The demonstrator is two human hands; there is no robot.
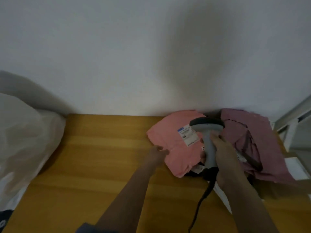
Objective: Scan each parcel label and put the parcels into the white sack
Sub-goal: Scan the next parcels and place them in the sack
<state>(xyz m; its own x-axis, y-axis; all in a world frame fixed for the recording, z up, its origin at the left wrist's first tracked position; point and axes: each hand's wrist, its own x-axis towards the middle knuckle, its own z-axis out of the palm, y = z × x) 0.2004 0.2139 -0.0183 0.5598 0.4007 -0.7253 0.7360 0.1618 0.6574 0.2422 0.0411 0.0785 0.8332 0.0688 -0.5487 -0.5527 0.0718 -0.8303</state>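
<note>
A pink parcel [171,145] lies on the wooden table [101,157] with its white label [187,134] facing up. My left hand [158,154] pinches the parcel's near-left edge. My right hand [222,155] grips the handle of a grey barcode scanner [207,130], whose head hovers just above the label. A darker mauve parcel [252,142] lies to the right, partly behind my right hand. The white sack [25,137] bulges at the table's left end.
The scanner's black cable [200,204] trails toward the near edge. A dark parcel [193,174] peeks out under the pink one. White flat items [296,167] and a metal frame [292,118] are at the right. A wall backs the table.
</note>
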